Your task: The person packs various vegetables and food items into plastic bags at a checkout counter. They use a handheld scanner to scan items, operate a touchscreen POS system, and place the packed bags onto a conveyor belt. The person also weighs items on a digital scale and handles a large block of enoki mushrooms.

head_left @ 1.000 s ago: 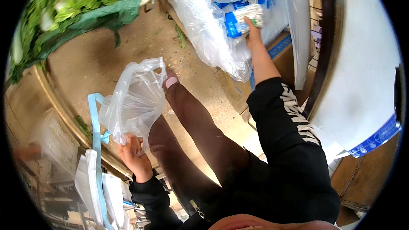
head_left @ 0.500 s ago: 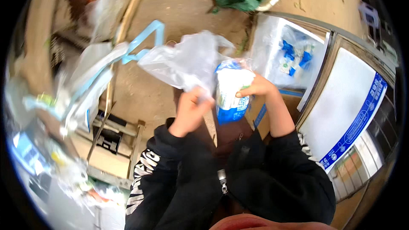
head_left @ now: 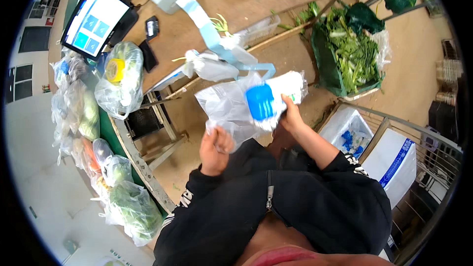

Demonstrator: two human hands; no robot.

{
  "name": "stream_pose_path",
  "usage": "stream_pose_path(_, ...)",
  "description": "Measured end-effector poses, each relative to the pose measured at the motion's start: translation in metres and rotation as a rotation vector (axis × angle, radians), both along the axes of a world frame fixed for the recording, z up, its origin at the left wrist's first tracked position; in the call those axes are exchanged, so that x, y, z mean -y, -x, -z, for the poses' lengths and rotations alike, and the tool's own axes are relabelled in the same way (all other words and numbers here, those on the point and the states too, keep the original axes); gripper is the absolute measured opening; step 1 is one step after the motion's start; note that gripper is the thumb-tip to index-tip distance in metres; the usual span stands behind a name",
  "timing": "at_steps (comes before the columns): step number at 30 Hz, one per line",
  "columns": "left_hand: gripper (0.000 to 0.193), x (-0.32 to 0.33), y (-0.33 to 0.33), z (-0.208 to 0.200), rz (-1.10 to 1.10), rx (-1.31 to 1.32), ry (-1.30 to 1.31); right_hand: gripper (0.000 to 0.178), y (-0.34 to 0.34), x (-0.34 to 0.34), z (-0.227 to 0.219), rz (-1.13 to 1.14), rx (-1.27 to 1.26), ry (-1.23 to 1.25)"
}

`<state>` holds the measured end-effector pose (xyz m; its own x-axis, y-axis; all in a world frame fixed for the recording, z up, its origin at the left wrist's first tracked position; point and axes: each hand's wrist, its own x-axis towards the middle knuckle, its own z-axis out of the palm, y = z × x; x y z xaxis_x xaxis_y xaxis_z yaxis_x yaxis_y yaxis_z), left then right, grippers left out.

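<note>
Up from the white foam box [head_left: 337,124] it's come, that blue-and-white plastic-wrapped pack [head_left: 276,99], now held out before the person's body! Right hand [head_left: 291,114] has fingers closed around its near side; left hand [head_left: 215,149], fingers curled in, pinches the thin translucent plastic bag [head_left: 224,106], spread by the pack's blue end.

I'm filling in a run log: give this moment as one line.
left hand: holding translucent plastic bag | right hand: holding blue-and-white package | around: leafy greens, lit screen
</note>
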<state>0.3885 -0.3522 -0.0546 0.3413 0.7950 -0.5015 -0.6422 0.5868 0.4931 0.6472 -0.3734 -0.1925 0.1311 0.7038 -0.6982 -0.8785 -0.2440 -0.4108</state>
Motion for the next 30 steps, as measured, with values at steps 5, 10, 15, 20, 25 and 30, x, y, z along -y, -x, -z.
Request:
stream_pose_path(5,0.042,-0.104,0.081,-0.046,-0.147,-0.016,-0.101,0.091,0.006,-0.032,-0.063,-0.479,-0.216,-0.265)
stream_pose_path(10,0.052,-0.178,0.155,-0.096,-0.050,-0.261,-0.461,0.110,0.045,-0.118,-0.151,-0.704,-0.223,-0.459)
stream_pose_path(15,0.047,-0.182,0.128,-0.141,0.783,-0.653,-0.929,0.094,0.112,-0.204,-0.160,-1.058,-0.346,-0.637)
stream_pose_path(20,0.044,-0.199,0.128,-0.133,0.967,-0.591,-1.408,0.082,0.161,-0.298,-0.134,-0.848,-0.512,-0.417)
stream_pose_path(25,0.038,-0.207,0.157,-0.056,0.831,-0.576,-0.507,0.050,0.183,-0.370,-0.096,-0.361,-0.278,-0.811)
stream_pose_path(30,0.045,-0.229,0.166,-0.113,0.021,-0.149,-0.560,0.054,0.171,-0.394,-0.083,-0.302,0.091,-0.357)
